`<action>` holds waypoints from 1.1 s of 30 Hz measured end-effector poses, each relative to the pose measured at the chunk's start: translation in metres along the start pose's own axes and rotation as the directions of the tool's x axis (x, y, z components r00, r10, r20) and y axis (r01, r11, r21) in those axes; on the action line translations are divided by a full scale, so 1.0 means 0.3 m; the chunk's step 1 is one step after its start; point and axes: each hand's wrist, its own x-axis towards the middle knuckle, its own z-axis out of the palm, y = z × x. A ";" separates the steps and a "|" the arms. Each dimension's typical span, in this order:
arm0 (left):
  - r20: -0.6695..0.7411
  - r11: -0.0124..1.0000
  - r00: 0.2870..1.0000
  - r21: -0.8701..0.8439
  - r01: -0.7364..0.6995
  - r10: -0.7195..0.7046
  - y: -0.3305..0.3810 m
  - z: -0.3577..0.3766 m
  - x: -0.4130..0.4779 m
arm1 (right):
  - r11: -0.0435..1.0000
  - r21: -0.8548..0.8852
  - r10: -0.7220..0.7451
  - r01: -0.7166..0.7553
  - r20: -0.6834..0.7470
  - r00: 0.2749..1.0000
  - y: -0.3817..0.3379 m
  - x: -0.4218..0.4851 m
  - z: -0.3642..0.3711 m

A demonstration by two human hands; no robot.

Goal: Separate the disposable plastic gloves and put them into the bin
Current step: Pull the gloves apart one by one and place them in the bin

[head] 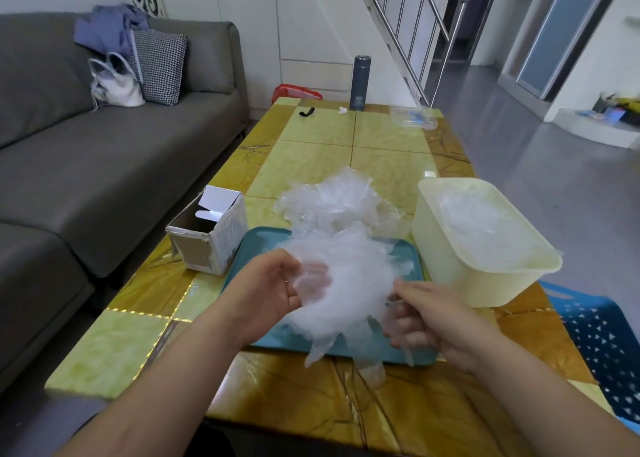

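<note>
Beside tray (263, 245): open carton (207, 234) lt, bin (450, 259) rt, flask (360, 82) far.

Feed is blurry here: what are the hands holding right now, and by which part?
Both hold the clump of plastic gloves: left hand grips its left side, right hand pinches its lower right edge.

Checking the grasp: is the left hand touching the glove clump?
Touching. Head view: the left hand grips the glove clump at its left edge.
</note>
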 end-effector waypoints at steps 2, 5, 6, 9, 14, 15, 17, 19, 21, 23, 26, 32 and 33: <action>0.033 0.998 0.999 0.051 0.027 -0.029 -0.002 0.018 -0.023 | 0.990 -0.035 -0.139 0.137 -0.078 0.987 -0.004 -0.007 -0.020; 0.154 0.992 0.984 0.104 0.070 -0.086 -0.016 0.042 -0.047 | 0.940 -0.099 -0.326 0.325 0.012 0.945 -0.015 -0.022 -0.017; 0.190 0.990 0.977 0.117 0.076 -0.097 -0.020 0.049 -0.052 | 0.935 -0.109 -0.330 0.337 0.077 0.941 -0.014 -0.024 -0.008; 0.316 0.983 0.940 0.161 0.082 -0.130 -0.026 0.068 -0.066 | 0.913 -0.201 -0.298 0.354 0.261 0.918 -0.001 -0.022 0.016; 0.436 0.989 0.895 0.144 0.037 -0.097 -0.013 0.070 -0.076 | 0.892 -0.278 -0.224 0.357 0.414 0.882 -0.026 -0.012 0.017; 0.443 0.992 0.894 0.126 0.019 -0.073 -0.013 0.064 -0.069 | 0.897 -0.268 -0.211 0.350 0.436 0.875 -0.033 -0.011 0.015; 0.488 0.989 0.871 0.148 -0.024 -0.052 -0.011 0.064 -0.064 | 0.902 -0.243 -0.204 0.356 0.488 0.849 -0.046 -0.011 0.015; 0.504 0.989 0.863 0.143 -0.039 -0.039 -0.013 0.069 -0.060 | 0.902 -0.240 -0.205 0.358 0.492 0.846 -0.057 -0.007 0.013; 0.423 0.989 0.906 0.132 -0.065 0.003 -0.013 0.073 -0.057 | 0.894 -0.252 -0.229 0.371 0.454 0.861 -0.065 0.016 -0.002; 0.351 0.995 0.936 0.078 -0.056 0.025 -0.027 0.060 -0.040 | 0.915 -0.193 -0.254 0.355 0.409 0.876 -0.075 0.038 -0.026; 0.348 0.996 0.937 0.083 -0.027 -0.003 -0.037 0.060 -0.022 | 0.928 -0.187 -0.212 0.323 0.449 0.868 -0.075 0.052 -0.048; 0.404 0.992 0.915 0.120 -0.029 -0.022 -0.044 0.068 0.000 | 0.908 -0.249 -0.135 0.335 0.585 0.800 -0.067 0.047 -0.035; 0.370 0.996 0.929 0.084 -0.025 -0.008 -0.049 0.069 0.003 | 0.918 -0.213 -0.149 0.334 0.595 0.789 -0.066 0.042 -0.028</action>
